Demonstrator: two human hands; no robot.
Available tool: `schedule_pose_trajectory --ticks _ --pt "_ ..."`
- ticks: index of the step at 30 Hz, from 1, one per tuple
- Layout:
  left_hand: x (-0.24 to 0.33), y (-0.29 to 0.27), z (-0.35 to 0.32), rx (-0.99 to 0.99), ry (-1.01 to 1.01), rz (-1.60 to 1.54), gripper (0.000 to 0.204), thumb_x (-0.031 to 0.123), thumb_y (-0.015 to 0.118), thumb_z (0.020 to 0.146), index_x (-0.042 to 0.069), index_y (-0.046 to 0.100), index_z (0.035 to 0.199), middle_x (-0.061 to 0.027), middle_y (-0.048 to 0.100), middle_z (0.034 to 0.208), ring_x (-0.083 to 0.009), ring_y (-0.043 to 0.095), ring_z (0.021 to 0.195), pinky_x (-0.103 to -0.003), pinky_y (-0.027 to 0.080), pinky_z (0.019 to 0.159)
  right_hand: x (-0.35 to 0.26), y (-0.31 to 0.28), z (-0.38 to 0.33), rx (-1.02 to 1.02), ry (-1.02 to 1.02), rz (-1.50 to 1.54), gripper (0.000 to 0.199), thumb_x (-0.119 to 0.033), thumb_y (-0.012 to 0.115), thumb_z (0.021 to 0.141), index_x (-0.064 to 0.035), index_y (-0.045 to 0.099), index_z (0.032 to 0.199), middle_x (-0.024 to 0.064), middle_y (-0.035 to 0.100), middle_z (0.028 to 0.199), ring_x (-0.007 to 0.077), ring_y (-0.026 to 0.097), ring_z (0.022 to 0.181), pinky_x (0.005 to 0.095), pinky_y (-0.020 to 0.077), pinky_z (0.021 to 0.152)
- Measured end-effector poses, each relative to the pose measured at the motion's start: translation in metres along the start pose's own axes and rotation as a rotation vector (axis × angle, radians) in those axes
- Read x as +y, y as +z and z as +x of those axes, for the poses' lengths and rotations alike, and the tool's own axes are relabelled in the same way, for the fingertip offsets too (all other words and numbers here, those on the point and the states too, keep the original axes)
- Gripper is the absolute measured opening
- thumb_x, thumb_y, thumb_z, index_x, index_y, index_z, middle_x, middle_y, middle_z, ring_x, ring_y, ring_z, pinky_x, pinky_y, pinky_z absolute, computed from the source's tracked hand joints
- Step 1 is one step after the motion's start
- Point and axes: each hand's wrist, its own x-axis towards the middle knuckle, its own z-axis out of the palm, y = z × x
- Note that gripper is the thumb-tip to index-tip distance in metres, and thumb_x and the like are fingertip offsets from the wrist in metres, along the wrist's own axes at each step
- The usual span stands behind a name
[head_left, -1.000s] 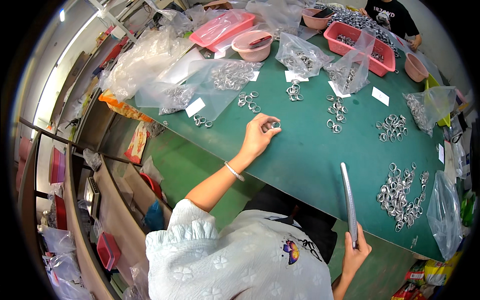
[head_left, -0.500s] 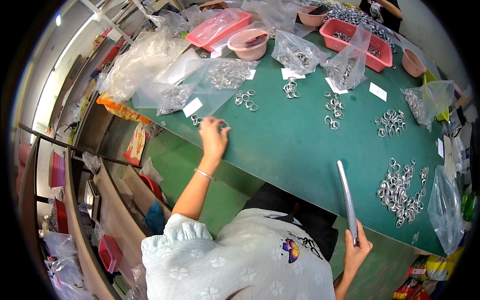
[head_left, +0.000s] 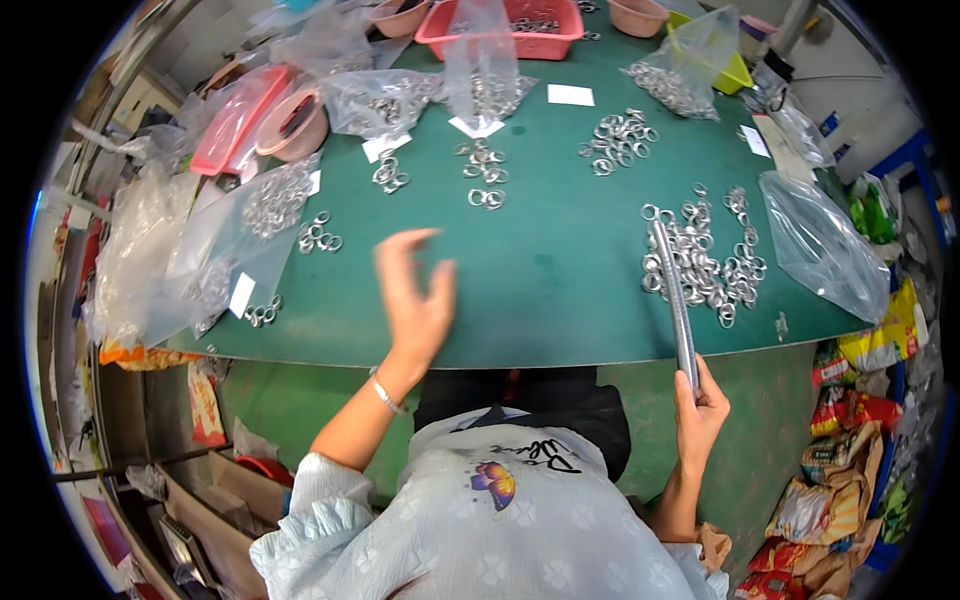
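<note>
Head view, and from where I'm standing it looks like a between-rings moment. The right hand (head_left: 704,402) has its fingers wrapped round the lower end of a tapered metal rod (head_left: 676,300), tip up, over the left edge of the big ring heap (head_left: 712,255) on the green table (head_left: 550,310). Can't tell if they touch. The left hand (head_left: 413,300) is a bit blurry, thumb and fingers spread wide, no ring that I can spot. Small ring piles (head_left: 320,237) sit further left. I'd say the next move calls for a neat fingertip pinch on one loose ring, rod held steady.
</note>
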Motion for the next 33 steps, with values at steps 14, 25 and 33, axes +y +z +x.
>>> schedule_pose_trajectory --ticks 14,25,33 --pt "0.056 0.220 0.073 -0.603 0.511 -0.114 0.023 0.001 0.059 0.075 -0.001 0.061 0.098 -0.0151 0.058 0.100 -0.0288 0.054 0.092 -0.034 0.044 0.081 0.012 -0.037 -0.007 0.250 0.151 0.232 0.037 -0.010 0.059 0.085 0.0047 0.051 0.117 -0.0079 0.039 0.058 -0.0012 0.031 0.042 0.0151 0.0197 0.035" --pt "0.063 0.108 0.059 -0.744 -0.697 -1.258 0.024 0.013 0.052 0.089 -0.005 0.053 0.105 -0.0101 0.061 0.090 -0.0147 0.061 0.077 -0.025 0.052 0.072 -0.003 -0.012 -0.015 -0.079 0.050 0.136 0.034 -0.005 0.062 0.079 0.0058 0.056 0.111 -0.0053 0.045 0.061 0.0001 0.035 0.049 0.0161 0.0254 0.044" --pt "0.069 0.062 0.023 -0.752 -0.421 -1.055 0.026 0.007 0.055 0.086 -0.006 0.056 0.109 -0.0125 0.062 0.096 -0.0156 0.060 0.085 -0.027 0.050 0.077 -0.039 0.001 -0.019 -0.229 -0.107 -0.099 0.031 -0.001 0.067 0.073 0.0056 0.060 0.103 0.0053 0.058 0.069 0.0035 0.046 0.059 0.0184 0.0397 0.054"
